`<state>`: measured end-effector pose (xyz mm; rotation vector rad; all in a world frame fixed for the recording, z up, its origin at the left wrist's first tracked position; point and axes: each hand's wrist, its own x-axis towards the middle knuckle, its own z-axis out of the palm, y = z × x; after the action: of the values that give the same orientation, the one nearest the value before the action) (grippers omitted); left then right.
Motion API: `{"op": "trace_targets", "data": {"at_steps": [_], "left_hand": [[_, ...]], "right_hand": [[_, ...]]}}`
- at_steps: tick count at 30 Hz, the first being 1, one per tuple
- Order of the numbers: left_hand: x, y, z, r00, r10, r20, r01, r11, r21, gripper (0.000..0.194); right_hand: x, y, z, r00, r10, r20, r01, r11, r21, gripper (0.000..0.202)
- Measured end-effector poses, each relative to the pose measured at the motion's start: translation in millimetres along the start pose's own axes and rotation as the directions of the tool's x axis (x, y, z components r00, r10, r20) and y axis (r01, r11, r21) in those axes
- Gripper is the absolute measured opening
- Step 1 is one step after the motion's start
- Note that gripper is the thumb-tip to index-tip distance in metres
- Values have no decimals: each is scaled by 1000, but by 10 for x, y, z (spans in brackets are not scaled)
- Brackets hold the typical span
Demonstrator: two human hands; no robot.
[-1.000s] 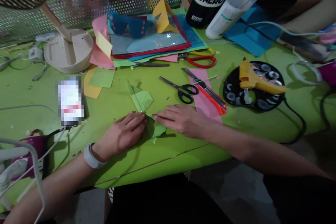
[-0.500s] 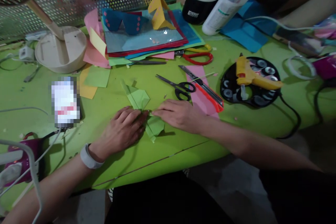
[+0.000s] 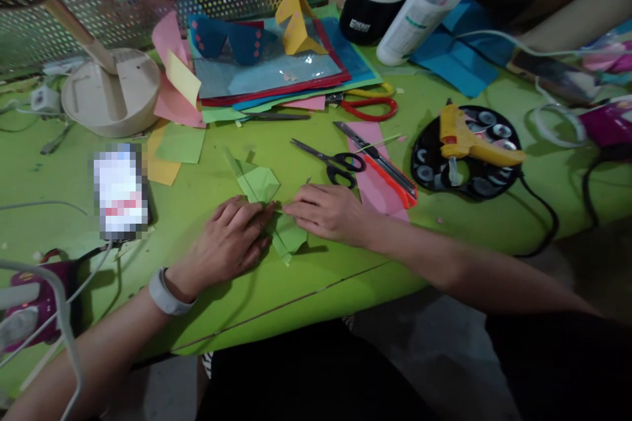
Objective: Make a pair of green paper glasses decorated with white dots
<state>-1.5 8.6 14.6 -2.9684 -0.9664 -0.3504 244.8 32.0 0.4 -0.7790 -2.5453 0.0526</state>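
A light green piece of folded paper (image 3: 257, 183) lies on the table, its two wide lobes joined by a narrow middle. My left hand (image 3: 232, 233) is closed, with its fingertips pinching the paper at that narrow part. From the other side, the closed fingers of my right hand (image 3: 326, 212) grip the same middle close by. The lower lobe (image 3: 292, 237) sticks out toward me between the hands. My fingers hide the exact point of contact. Black-handled scissors (image 3: 340, 164) lie just beyond my right hand, beside an orange-red utility knife (image 3: 390, 174) on pink paper.
A yellow glue gun (image 3: 474, 138) rests on a black tray (image 3: 429, 177) at the right. A phone (image 3: 120, 191) lies at the left, near a fan base (image 3: 111, 95). Blue paper glasses (image 3: 212, 39) top a stack of sheets behind, with red-handled scissors (image 3: 370, 107) and a black bottle (image 3: 368, 10).
The whole view has shifted slightly. Both hands keep almost the same grip on the green paper, and the things on the table stay where they were.
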Motion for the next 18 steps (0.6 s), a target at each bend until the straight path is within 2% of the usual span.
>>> {"op": "trace_targets", "data": {"at_steps": [5,10,18], "left_hand": [[-1,-8,-10,1000,1,8,-1,999,-32,43],[-11,-14,10,1000,-5,-4,5,999,-46,45],[-23,-16,38,1000,-24,0,24,998,-66,46]], "right_hand": [[31,-19,50,1000,20,-3,-20,999,-35,20],[21,-17,34,998,-47,49,52,993,-102,28],[-63,40,-34,983,-128,128,143,983,-111,34]]}}
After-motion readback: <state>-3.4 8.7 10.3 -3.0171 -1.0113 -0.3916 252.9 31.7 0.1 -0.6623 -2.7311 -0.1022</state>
